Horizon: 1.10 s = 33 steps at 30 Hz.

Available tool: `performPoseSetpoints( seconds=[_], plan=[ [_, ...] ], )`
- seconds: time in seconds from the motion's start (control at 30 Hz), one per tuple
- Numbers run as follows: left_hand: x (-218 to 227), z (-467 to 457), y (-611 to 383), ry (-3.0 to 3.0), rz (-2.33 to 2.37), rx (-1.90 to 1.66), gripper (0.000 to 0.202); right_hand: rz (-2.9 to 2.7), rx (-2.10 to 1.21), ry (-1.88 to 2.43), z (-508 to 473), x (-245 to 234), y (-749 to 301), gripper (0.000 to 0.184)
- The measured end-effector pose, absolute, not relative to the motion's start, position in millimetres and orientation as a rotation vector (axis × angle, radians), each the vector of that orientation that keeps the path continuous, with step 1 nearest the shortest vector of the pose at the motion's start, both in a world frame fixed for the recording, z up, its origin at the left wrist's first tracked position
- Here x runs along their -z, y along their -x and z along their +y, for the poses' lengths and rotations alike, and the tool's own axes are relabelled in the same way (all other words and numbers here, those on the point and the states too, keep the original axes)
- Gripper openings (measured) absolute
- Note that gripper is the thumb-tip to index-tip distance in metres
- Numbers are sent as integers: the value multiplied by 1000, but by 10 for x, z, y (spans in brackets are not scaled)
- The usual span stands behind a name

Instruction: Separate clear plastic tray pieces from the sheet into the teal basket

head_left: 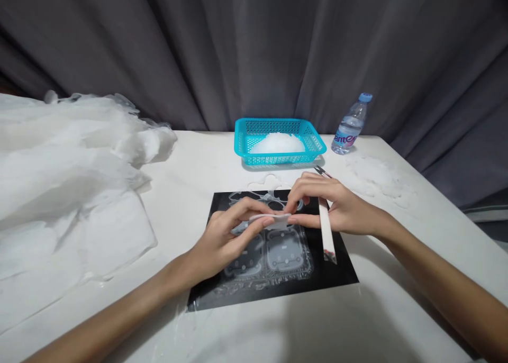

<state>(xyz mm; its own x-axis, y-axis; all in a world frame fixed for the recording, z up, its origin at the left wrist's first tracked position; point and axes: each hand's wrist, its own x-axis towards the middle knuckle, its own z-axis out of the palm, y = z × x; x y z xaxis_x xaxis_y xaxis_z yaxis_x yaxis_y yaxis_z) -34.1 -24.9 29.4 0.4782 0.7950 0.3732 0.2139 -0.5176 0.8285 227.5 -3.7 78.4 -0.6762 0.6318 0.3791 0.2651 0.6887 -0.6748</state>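
My left hand (232,229) and my right hand (331,204) meet over a black mat (341,270) on the white table. Both pinch a small thin white film piece (273,218) between thumb and fingers. A clear die-cut plastic sheet (273,257) with rounded rectangular shapes lies on the mat under my hands. My right hand also grips a long white-handled tool (326,230), tweezers by the look of it, whose dark tip (319,169) sticks out beyond the fingers.
A turquoise basket (313,141) with a heap of white pieces stands behind the mat. A water bottle (351,125) stands at the back right. Piled clear plastic sheets (67,183) cover the table's left side. Loose clear scraps (377,180) lie at right. A grey curtain hangs behind.
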Motion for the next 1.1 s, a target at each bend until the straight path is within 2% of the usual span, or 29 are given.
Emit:
performPoseSetpoints(
  seconds=[0.33,0.53,0.8,0.97,1.1],
  plan=[
    [-308,-319,293,-1861,855,-1013,13,-2264,-724,721,-97,-778,-2236,6],
    [-319,-339,228,-1592,858,-941,23,-2176,-892,781,-94,-726,-2210,4],
    [-320,-236,142,-1225,945,-837,31,-2038,-1191,876,61,-513,-2216,13],
    [-293,-193,149,-1171,918,-807,39,-1930,-1319,837,137,-415,-2238,20],
    [-275,-177,156,-1177,913,-816,37,-1929,-1363,838,170,-388,-2246,31]
  ],
)
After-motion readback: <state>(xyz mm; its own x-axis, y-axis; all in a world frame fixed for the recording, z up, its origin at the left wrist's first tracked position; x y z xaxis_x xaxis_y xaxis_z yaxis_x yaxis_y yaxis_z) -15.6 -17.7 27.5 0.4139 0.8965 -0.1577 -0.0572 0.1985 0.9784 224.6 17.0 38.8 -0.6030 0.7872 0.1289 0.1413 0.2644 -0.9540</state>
